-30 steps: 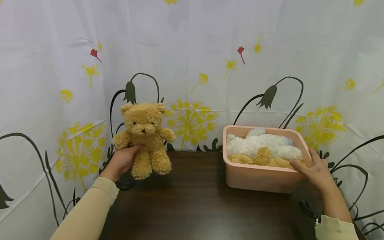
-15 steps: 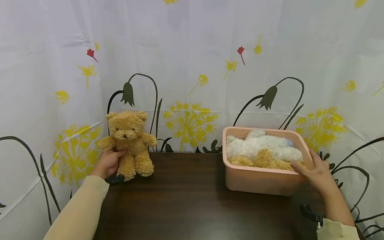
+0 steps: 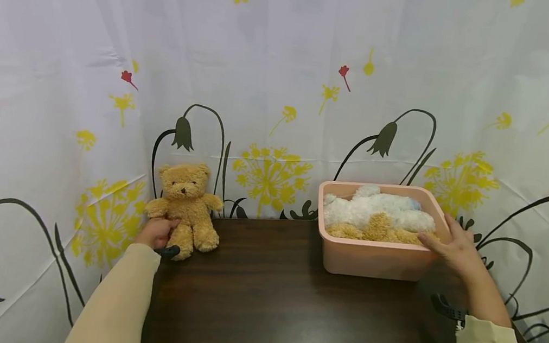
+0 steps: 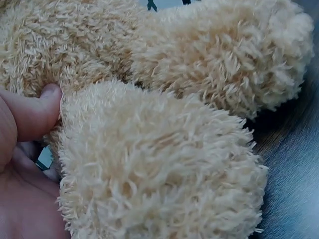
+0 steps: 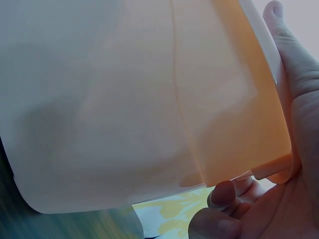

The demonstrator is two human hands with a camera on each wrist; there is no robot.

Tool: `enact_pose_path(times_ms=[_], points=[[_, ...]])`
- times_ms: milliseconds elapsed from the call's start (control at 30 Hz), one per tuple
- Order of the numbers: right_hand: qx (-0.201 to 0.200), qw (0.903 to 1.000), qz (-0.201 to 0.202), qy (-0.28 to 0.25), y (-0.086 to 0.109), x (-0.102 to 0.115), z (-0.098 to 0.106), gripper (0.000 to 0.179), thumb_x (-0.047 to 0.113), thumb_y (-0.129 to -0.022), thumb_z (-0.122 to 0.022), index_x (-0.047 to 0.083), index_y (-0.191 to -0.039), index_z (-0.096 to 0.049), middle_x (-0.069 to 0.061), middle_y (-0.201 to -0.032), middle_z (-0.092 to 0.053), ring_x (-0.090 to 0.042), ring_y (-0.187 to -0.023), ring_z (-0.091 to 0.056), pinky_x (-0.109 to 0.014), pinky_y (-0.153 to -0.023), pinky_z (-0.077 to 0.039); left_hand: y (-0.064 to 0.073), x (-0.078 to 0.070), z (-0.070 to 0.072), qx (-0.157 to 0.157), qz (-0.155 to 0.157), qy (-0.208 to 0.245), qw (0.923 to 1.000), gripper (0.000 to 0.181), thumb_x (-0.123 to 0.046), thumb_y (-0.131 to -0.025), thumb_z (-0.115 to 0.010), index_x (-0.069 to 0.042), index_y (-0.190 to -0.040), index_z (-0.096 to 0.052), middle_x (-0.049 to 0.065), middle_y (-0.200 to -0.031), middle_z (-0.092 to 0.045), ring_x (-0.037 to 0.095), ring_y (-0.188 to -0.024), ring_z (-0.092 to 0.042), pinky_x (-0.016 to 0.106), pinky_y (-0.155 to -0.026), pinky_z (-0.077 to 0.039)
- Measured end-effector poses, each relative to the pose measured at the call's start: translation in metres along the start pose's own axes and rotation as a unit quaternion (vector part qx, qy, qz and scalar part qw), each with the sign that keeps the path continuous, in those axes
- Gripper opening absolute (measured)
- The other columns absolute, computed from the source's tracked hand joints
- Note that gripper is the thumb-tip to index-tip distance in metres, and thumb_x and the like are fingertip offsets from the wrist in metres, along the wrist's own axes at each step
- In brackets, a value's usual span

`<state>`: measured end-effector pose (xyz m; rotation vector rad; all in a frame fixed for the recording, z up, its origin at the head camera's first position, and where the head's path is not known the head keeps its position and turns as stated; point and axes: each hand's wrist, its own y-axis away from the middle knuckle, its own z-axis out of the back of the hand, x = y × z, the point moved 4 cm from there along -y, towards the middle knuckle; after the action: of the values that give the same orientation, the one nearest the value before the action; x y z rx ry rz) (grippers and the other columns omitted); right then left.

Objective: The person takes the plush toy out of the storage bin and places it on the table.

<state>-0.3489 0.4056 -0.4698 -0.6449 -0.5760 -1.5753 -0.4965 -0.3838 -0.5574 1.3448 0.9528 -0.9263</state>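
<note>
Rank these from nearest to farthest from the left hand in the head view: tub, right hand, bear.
1. Bear: held by the left hand.
2. Tub: across to the right.
3. Right hand: at the tub's right end.

Arms (image 3: 119,294) extended forward, well apart, left fingers (image 4: 40,114) and right fingers (image 5: 214,225) grip.
</note>
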Motion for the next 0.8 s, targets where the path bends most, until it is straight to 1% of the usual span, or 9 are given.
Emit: enact_pose_path(times_ms=[133, 233, 333, 433, 500, 567, 633, 733, 800], points=[[0.001, 1.0, 0.002, 0.0, 0.001, -0.001, -0.001, 0.116, 0.066, -0.104, -0.062, 0.008, -0.174, 0.01, -0.052, -0.166, -0.007, -0.07, -0.148, -0.016, -0.088, -0.103, -0.031, -0.007, -0.001, 0.002, -0.017, 0.011, -0.058, 0.9981, 0.016, -0.016, -0.114, -0.058, -0.008, -0.127, -0.06, -0.012, -0.074, -0.055, 0.003, -0.058, -0.046, 0.022, -0.058, -0.044], [0.0, 1.0, 0.005, -0.003, 0.0, -0.001, -0.001, 0.116, 0.065, -0.104, -0.062, 0.008, -0.174, 0.01, -0.051, -0.166, -0.007, -0.069, -0.148, -0.016, -0.087, -0.103, -0.031, -0.009, -0.004, -0.003, -0.005, -0.004, -0.112, 0.9937, 0.054, -0.018, -0.116, -0.054, 0.003, -0.163, -0.039, 0.015, -0.124, -0.072, 0.005, -0.073, -0.059, 0.022, -0.068, -0.049], [-0.001, 1.0, 0.006, -0.007, 0.001, -0.001, -0.001, 0.116, 0.064, -0.104, -0.063, 0.008, -0.174, 0.01, -0.051, -0.166, -0.007, -0.069, -0.147, -0.016, -0.087, -0.102, -0.032, -0.012, -0.006, -0.005, 0.0, -0.03, -0.161, 0.9866, 0.078, -0.022, -0.117, -0.052, 0.006, -0.172, -0.005, 0.026, -0.167, -0.042, 0.002, -0.077, -0.059, 0.021, -0.074, -0.051], [-0.006, 0.9999, 0.007, -0.009, 0.001, 0.001, -0.001, 0.116, 0.064, -0.104, -0.063, 0.008, -0.175, 0.009, -0.051, -0.164, -0.011, -0.067, -0.145, -0.019, -0.085, -0.101, -0.034, -0.014, -0.005, -0.001, -0.021, -0.031, -0.204, 0.9784, 0.075, -0.029, -0.116, -0.055, 0.005, -0.172, -0.018, 0.02, -0.115, -0.072, 0.003, -0.051, -0.038, 0.029, -0.056, -0.044], [-0.009, 0.9999, 0.008, -0.012, 0.001, 0.001, -0.001, 0.115, 0.063, -0.104, -0.064, 0.008, -0.175, 0.008, -0.051, -0.162, -0.013, -0.065, -0.143, -0.022, -0.084, -0.1, -0.035, -0.012, -0.006, 0.001, -0.034, -0.029, -0.224, 0.9734, 0.074, -0.034, -0.115, -0.057, 0.005, -0.17, -0.026, 0.002, -0.078, -0.061, 0.005, -0.05, -0.038, 0.031, -0.052, -0.043], [-0.012, 0.9998, 0.008, -0.014, 0.001, 0.001, -0.002, 0.115, 0.063, -0.104, -0.065, 0.008, -0.175, 0.007, -0.051, -0.161, -0.016, -0.063, -0.14, -0.024, -0.082, -0.099, -0.036, -0.008, -0.009, 0.0, -0.05, -0.027, -0.268, 0.9617, 0.065, -0.037, -0.115, -0.057, 0.005, -0.162, -0.039, -0.007, -0.067, -0.047, 0.01, -0.05, -0.038, 0.034, -0.053, -0.041], [-0.014, 0.9998, 0.008, -0.015, 0.001, 0.0, -0.002, 0.115, 0.062, -0.104, -0.065, 0.008, -0.175, 0.007, -0.051, -0.161, -0.016, -0.063, -0.14, -0.024, -0.082, -0.099, -0.036, -0.002, -0.013, -0.005, -0.072, -0.028, -0.317, 0.9452, 0.055, -0.038, -0.114, -0.056, 0.007, -0.145, -0.055, -0.004, -0.065, -0.051, 0.014, -0.052, -0.043, 0.037, -0.057, -0.044], [-0.013, 0.9997, 0.007, -0.016, 0.001, -0.001, -0.002, 0.115, 0.062, -0.104, -0.065, 0.008, -0.175, 0.007, -0.051, -0.162, -0.014, -0.064, -0.142, -0.022, -0.083, -0.1, -0.035, 0.01, -0.02, -0.018, -0.114, -0.022, -0.389, 0.9141, 0.049, -0.037, -0.111, -0.054, 0.011, -0.117, -0.064, 0.013, -0.079, -0.063, 0.029, -0.068, -0.059, 0.045, -0.069, -0.053], [-0.013, 0.9997, 0.006, -0.019, 0.001, -0.001, -0.002, 0.115, 0.062, -0.104, -0.065, 0.008, -0.175, 0.007, -0.051, -0.162, -0.013, -0.065, -0.142, -0.022, -0.083, -0.101, -0.035, 0.018, -0.023, -0.031, -0.148, -0.01, -0.414, 0.8982, 0.057, -0.041, -0.11, -0.052, 0.014, -0.123, -0.062, 0.032, -0.102, -0.068, 0.047, -0.09, -0.066, 0.059, -0.083, -0.057]])
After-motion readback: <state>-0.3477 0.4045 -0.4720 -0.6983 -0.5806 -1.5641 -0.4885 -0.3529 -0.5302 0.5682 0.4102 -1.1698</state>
